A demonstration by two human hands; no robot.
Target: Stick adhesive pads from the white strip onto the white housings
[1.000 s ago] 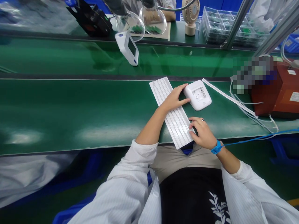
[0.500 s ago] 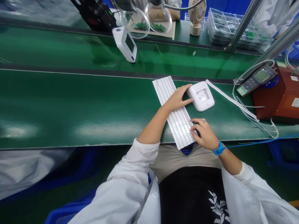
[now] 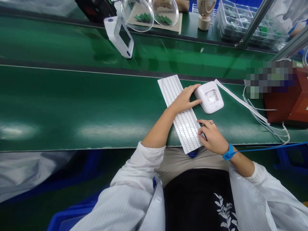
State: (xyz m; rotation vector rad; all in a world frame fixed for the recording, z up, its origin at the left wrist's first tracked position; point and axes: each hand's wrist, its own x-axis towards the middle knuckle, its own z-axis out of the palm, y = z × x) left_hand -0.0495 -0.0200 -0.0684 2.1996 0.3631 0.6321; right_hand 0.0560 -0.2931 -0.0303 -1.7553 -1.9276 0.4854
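My left hand (image 3: 184, 99) lies flat across the long white sticker sheet (image 3: 181, 112), fingers spread and reaching to the left side of the white device (image 3: 209, 97), which they touch without gripping. The device rests on the green bench (image 3: 84, 106), just right of the sheet and close to the bench's far edge, its recessed back panel facing up. My right hand (image 3: 211, 137) sits near the bench's front edge with fingers curled down onto the sheet's lower right part, fingertips pressing or picking at it; whether they pinch a sticker I cannot tell. The sheet runs aslant from the far edge to overhang the front edge above my lap.

A blue wrist strap (image 3: 227, 153) circles my right wrist, its cord trailing right along the front edge. A narrow white strip (image 3: 240, 101) lies to the right of the device, and thin white cables (image 3: 271, 125) loop beside the red box (image 3: 288, 102) at the bench's right end. Beyond the far edge, on the conveyor belt (image 3: 60, 45), stands a second white device (image 3: 119, 36). Past it are magnifier lenses (image 3: 137, 14), a small fan (image 3: 205, 12) and clear parts trays (image 3: 240, 22).
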